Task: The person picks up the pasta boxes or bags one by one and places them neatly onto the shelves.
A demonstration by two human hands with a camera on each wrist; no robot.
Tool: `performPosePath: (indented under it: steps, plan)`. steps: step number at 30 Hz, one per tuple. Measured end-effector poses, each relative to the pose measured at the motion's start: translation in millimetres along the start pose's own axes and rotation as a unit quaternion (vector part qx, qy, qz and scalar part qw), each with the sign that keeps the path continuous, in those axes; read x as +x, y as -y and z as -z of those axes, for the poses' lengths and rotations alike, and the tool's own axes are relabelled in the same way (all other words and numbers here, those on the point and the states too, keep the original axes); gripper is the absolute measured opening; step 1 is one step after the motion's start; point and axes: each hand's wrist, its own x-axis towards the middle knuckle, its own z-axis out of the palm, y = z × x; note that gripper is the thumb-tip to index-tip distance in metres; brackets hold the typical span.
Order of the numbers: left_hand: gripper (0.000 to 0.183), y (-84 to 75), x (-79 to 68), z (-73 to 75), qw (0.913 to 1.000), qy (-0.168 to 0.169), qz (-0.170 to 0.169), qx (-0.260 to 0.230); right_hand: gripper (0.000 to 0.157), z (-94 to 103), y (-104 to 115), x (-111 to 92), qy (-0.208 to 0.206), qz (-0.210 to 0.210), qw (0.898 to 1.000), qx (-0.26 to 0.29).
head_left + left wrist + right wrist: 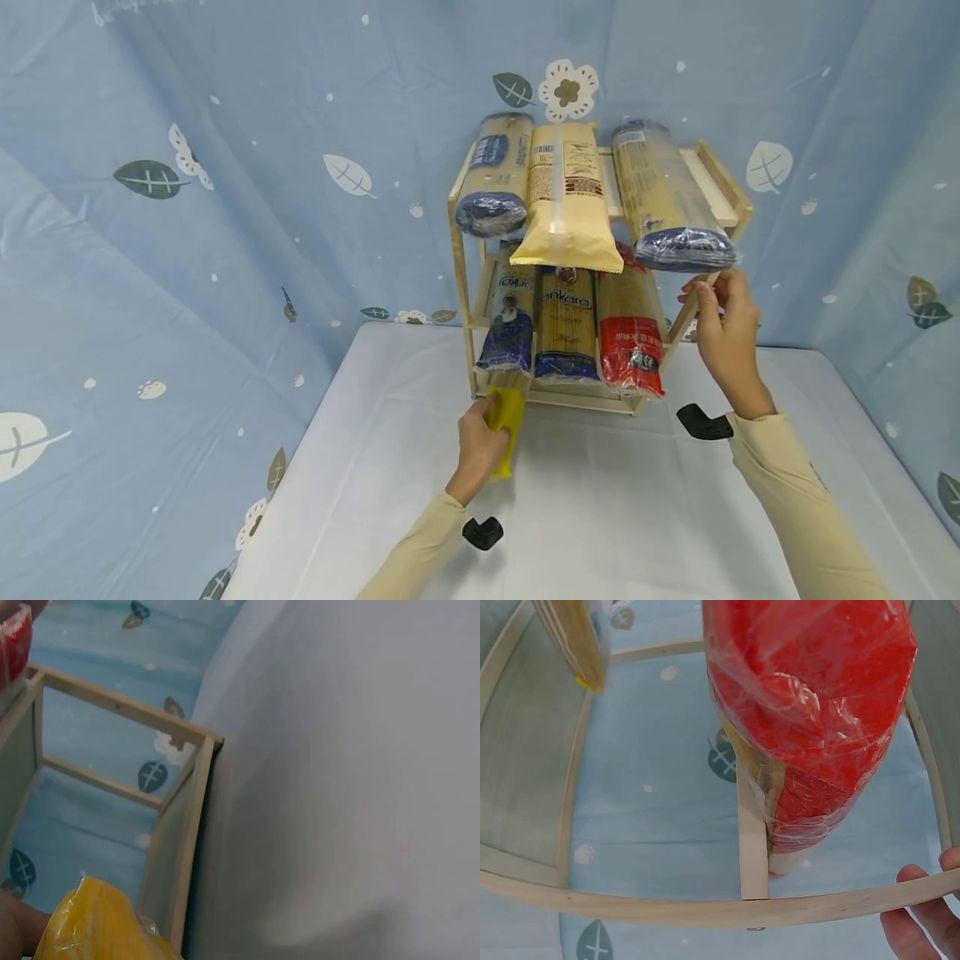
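Note:
My left hand [480, 442] grips a yellow-ended pasta packet [510, 417] at the lower left of a wooden rack [577, 402]; its far end runs in under the middle shelf. Up close in the left wrist view, the yellow plastic [97, 930] shows beside part of the hand. My right hand [727, 333] holds the rack's right side bar, and in the right wrist view its fingers [911, 926] curl round the wood. Near it on the middle shelf lies a red-ended pasta packet [632, 342].
Beside the red packet lie an "ankara" pasta packet [566, 321] and a blue-ended one [512, 321]. The top shelf bears a clear spaghetti packet [495, 171], a cream packet [573, 192] and another blue-ended packet [667, 192]. Patterned blue cloth [262, 108] hangs behind the white table [600, 517].

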Motion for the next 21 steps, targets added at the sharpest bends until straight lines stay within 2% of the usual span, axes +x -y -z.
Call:
performPosePath:
  steps: [8,15,18,21]
  plan:
    - [0.057,12.1,24.4,-13.7,0.9980,-0.039,-0.048,0.013,0.024,-1.9,-2.2,-0.7,-0.004,0.009,1.000,0.000]
    - [0.060,15.8,32.3,-16.7,0.9989,-0.036,0.011,0.027,0.025,-3.1,-2.3,-2.3,0.004,0.005,1.000,0.009]
    - [0.057,14.1,34.8,-21.1,0.9989,-0.039,0.013,0.025,0.025,-1.6,-1.7,-2.3,0.003,-0.006,1.000,0.005]
    - [0.046,14.1,37.9,-27.6,0.9986,-0.048,-0.005,0.020,0.025,-1.0,-2.7,-2.2,-0.001,-0.003,1.000,0.006]
